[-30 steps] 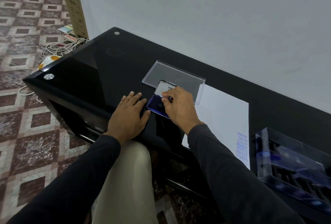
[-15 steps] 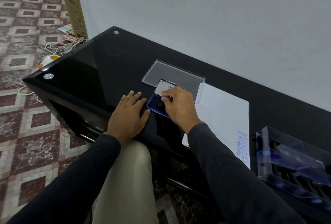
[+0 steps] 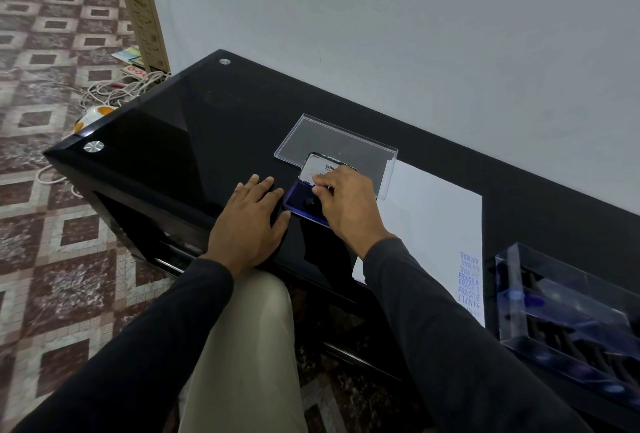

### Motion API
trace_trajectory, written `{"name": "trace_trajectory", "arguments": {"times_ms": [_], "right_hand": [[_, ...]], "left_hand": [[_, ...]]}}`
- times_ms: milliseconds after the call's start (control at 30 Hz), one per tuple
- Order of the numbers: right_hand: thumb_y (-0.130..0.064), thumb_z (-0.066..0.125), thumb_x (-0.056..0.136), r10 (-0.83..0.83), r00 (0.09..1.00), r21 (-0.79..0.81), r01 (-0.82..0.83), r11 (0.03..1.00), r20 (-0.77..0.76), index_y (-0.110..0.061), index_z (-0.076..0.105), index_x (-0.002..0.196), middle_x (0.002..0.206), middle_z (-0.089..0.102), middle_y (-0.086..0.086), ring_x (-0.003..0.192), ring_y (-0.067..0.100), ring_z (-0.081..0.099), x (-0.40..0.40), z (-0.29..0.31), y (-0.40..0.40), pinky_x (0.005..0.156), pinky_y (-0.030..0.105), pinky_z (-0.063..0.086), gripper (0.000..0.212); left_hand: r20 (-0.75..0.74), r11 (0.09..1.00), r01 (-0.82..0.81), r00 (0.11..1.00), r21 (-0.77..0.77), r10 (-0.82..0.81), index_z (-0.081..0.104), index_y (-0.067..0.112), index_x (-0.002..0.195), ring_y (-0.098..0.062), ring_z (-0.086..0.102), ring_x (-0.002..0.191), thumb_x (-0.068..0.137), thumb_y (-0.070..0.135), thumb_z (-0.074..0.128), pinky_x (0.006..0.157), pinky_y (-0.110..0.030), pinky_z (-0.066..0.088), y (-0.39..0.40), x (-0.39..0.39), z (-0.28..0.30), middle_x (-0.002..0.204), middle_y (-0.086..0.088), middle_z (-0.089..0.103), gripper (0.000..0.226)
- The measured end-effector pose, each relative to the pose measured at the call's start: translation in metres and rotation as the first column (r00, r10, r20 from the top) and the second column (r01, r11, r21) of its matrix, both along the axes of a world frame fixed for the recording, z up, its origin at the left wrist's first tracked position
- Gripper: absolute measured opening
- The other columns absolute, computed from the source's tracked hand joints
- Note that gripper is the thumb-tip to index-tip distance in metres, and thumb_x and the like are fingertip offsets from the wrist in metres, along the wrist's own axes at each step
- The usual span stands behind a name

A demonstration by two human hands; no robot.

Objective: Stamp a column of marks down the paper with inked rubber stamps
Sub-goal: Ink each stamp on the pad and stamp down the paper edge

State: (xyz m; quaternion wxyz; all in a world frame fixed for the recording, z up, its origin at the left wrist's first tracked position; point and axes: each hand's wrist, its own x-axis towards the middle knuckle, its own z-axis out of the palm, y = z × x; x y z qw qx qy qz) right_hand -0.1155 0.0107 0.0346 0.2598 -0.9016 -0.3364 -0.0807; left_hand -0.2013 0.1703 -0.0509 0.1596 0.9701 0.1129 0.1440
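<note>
Paper (image 3: 434,221), a white sheet right of centre on the black glass table (image 3: 207,127), carries a column of blue marks (image 3: 469,282) along its lower right edge: AIR MAIL, FRAGILE, SAMPLE. Left hand (image 3: 251,221) lies flat, fingers straight, beside the blue ink pad (image 3: 299,202). Right hand (image 3: 346,205) curls over the pad, pinching a small dark stamp (image 3: 309,201). Lower right sits a clear plastic case (image 3: 568,315).
</note>
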Motion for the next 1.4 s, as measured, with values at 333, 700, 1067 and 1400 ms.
{"name": "trace_trajectory", "arguments": {"times_ms": [333,700,1067,1400], "right_hand": [[-0.017,0.067,0.09,-0.035,0.998,0.064,0.038,0.997,-0.051,-0.013,0.075,0.106,0.105,0.068,0.004,0.097,0.015,0.061,-0.002,-0.004,-0.001,0.089,0.027,0.051,0.018],[-0.016,0.065,0.092,-0.025,0.999,0.057,0.027,0.998,-0.032,-0.012,0.075,0.109,0.104,0.069,0.008,0.097,0.022,0.063,-0.002,-0.003,-0.001,0.092,0.037,0.051,0.02],[-0.011,0.07,0.088,-0.056,0.996,0.169,0.067,0.983,-0.068,-0.012,0.071,0.113,0.111,0.066,0.004,0.099,0.015,0.061,-0.006,0.0,-0.021,0.095,0.027,0.05,0.024],[-0.011,0.072,0.087,-0.269,0.961,0.175,0.276,0.945,-0.062,-0.015,0.073,0.109,0.103,0.066,0.0,0.083,0.006,0.058,0.009,0.014,-0.128,0.084,0.01,0.047,0.022]], "left_hand": [[-0.02,1.0,0.003,1.0,0.004,-0.003,0.049,0.017,0.147,-0.026,0.026,0.151,0.101,0.048,0.046,0.124,-0.043,0.015,0.0,0.001,0.0,0.159,-0.008,0.038,0.056],[-0.037,1.0,0.003,0.999,-0.003,-0.003,0.049,0.017,0.147,-0.027,0.027,0.151,0.101,0.048,0.047,0.124,-0.045,0.018,0.001,0.001,0.003,0.158,-0.008,0.039,0.056],[-0.023,0.995,0.017,1.0,-0.094,-0.019,0.044,0.018,0.149,-0.025,0.026,0.151,0.099,0.044,0.054,0.123,-0.041,0.018,-0.018,0.009,0.028,0.159,-0.008,0.038,0.057],[0.055,0.964,0.212,0.977,-0.159,-0.206,0.049,0.02,0.145,-0.023,0.026,0.15,0.099,0.044,0.055,0.119,-0.046,0.034,-0.105,0.052,0.052,0.155,-0.005,0.043,0.052]]}}
